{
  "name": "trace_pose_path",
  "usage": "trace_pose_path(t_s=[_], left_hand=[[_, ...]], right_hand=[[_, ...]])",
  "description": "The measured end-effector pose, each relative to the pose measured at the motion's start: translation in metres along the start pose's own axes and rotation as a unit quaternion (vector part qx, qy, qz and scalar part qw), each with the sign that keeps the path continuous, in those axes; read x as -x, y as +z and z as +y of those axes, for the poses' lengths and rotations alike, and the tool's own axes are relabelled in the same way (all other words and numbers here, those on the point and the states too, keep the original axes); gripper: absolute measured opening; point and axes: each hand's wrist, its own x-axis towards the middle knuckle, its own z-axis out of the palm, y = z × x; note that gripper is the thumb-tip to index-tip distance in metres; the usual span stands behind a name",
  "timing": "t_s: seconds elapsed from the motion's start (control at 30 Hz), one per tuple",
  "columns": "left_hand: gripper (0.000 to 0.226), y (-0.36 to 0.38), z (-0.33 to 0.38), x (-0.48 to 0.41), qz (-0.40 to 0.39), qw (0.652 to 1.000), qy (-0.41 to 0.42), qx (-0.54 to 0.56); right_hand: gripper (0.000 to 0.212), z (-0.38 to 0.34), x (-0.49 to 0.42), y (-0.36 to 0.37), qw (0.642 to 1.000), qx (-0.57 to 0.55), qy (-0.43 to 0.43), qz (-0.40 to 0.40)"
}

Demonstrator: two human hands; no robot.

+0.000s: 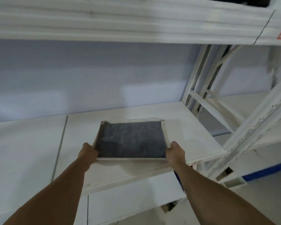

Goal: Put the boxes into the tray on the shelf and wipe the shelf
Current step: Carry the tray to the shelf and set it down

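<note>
A shallow white tray (163, 133) with a dark grey felt-like bottom lies on the white shelf (31, 143), near its front right part. Nothing is inside the tray. My left hand (88, 153) grips the tray's near left corner. At the near right corner my right hand (175, 151) holds the rim, thumb along the right wall. No boxes and no cloth are in view.
White metal uprights and braces (201, 95) of the rack stand to the right of the tray. The shelf above (120, 26) overhangs at the top. A lower shelf board (128, 195) shows under my arms. A blue edge (266, 172) is at the right.
</note>
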Motion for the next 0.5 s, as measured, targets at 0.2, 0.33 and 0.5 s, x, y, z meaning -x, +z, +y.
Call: trace_pose_path(t_s=[0.2,0.33,0.5], left_hand=[[0.032,0.012,0.011,0.013,-0.067,0.987,0.063,0.130],[0.036,0.036,0.025,0.028,-0.150,0.974,0.106,0.136],[0.047,0.082,0.041,0.063,-0.255,0.947,0.099,0.169]], right_hand=[[0.009,0.014,0.033,-0.026,0.995,-0.013,-0.027,0.100],[0.031,0.038,0.063,-0.045,0.987,-0.092,0.028,0.128],[0.047,0.077,0.101,-0.079,0.961,-0.139,0.113,0.211]])
